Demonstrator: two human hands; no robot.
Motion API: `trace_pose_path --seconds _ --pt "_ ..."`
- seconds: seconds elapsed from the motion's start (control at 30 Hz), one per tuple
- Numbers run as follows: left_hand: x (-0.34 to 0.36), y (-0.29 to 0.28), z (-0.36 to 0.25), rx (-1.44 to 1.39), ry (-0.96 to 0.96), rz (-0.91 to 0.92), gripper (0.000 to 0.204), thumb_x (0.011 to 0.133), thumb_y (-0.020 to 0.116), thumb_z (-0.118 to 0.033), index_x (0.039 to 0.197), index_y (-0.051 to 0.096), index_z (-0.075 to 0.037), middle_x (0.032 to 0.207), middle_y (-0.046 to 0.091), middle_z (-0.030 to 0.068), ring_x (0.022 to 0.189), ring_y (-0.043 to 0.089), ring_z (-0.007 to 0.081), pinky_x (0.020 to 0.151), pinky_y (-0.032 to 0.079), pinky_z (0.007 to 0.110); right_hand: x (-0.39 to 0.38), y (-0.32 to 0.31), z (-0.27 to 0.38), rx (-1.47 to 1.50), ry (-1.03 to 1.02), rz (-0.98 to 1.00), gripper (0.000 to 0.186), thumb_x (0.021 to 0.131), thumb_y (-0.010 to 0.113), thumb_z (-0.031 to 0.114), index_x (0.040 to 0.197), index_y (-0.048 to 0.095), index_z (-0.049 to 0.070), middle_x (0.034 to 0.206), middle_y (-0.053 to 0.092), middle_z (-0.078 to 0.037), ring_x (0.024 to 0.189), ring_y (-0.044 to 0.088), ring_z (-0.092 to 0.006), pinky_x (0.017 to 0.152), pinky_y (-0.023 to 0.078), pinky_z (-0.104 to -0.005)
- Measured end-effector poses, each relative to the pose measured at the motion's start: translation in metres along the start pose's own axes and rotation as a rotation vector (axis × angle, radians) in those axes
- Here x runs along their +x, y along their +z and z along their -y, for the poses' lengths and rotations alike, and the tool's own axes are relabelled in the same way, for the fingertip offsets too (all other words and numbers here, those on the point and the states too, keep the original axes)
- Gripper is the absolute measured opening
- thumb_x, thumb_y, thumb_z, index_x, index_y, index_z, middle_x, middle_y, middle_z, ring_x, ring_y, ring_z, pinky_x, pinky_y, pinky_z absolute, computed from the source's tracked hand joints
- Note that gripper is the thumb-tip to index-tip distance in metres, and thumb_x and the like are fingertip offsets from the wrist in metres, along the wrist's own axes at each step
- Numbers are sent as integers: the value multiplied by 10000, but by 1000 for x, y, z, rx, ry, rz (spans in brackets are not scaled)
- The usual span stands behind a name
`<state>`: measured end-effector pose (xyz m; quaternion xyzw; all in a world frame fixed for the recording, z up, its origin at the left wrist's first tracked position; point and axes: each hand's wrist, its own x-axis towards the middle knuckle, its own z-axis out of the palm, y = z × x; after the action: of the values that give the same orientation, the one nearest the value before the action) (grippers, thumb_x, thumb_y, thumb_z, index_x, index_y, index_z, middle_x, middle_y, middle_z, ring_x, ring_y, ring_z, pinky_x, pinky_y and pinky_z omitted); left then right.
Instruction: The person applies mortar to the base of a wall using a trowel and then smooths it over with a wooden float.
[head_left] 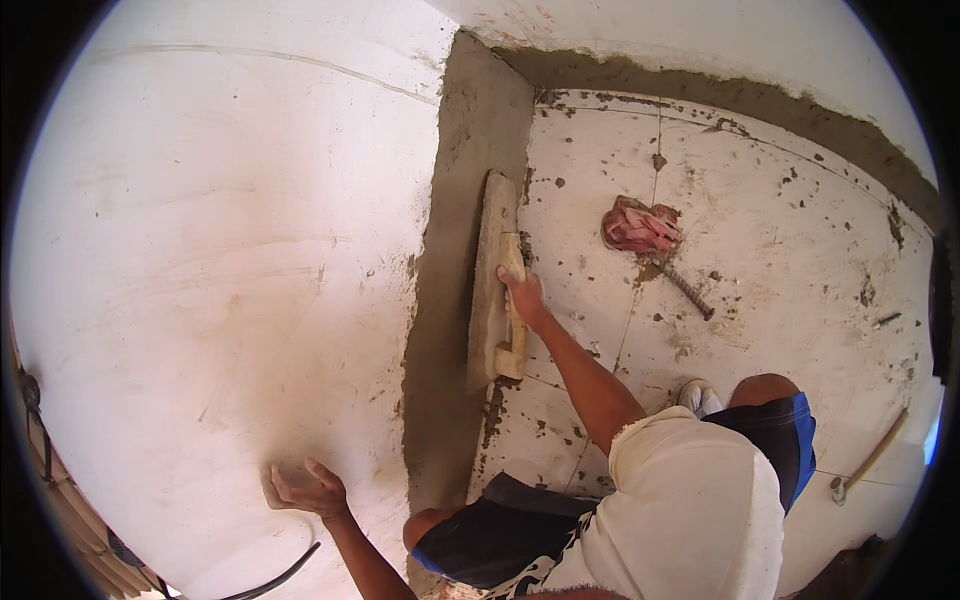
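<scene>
Wooden float (492, 280) stands lengthwise along the mortar strip (450, 330), right hand (522, 293) gripping its handle, left hand (303, 490) splayed.

- Tiled floor (780, 250) right of wooden float (492, 285): open, mortar-spattered.
- Obstacles: pink rag (638, 228), metal rod (688, 290), hammer (868, 462).
- Left: white wall (220, 250) blocks passage.

bright daylight | wall (200, 250) glare | soft shadows | fisheye bend, dark rim
</scene>
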<state>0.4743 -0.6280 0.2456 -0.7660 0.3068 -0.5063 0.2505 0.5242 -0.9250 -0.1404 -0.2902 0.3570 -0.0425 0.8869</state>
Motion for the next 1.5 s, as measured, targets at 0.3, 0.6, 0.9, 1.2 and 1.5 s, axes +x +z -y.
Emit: trace_pose_path --seconds 0.3,0.6,0.9,1.2,1.5 --pt "150 13 2 1 224 -109 536 980 584 -368 1311 409 15 1332 442 219 1239 434 359 993 396 474 86 -28 139 78 -75 -31 530 864 713 490 1053 548 23 744 542 -53 575 549 -162 514 496 -333" --pt "160 21 -12 165 288 -23 553 999 542 -406 1353 399 -6 1329 494 186 1230 479 353 989 376 481 129 -29 169 61 -17 -35 553 859 721 474 1086 556 -3 744 547 -70 548 545 -176 492 502 -346" --pt "159 23 -16 189 259 -16 582 989 544 -460 1377 416 -47 1391 495 143 1282 465 340 1008 322 483 108 -8 188 20 -85 66 464 893 700 413 1063 577 -1 739 584 -73 553 589 -166 497 521 -336" --pt "159 22 -20 184 237 -9 618 988 531 -483 1413 415 -50 1421 462 135 1320 438 339 1016 307 494 83 23 215 -99 -141 60 651 868 702 458 1215 518 -61 783 608 -79 596 612 -171 583 544 -336" --pt "161 19 -21 158 234 -6 645 988 512 -503 1421 400 -39 1411 458 142 1306 434 362 1013 314 495 55 51 234 -161 -173 60 758 861 678 498 1277 485 -105 959 688 -172 681 683 -193 733 548 -337"
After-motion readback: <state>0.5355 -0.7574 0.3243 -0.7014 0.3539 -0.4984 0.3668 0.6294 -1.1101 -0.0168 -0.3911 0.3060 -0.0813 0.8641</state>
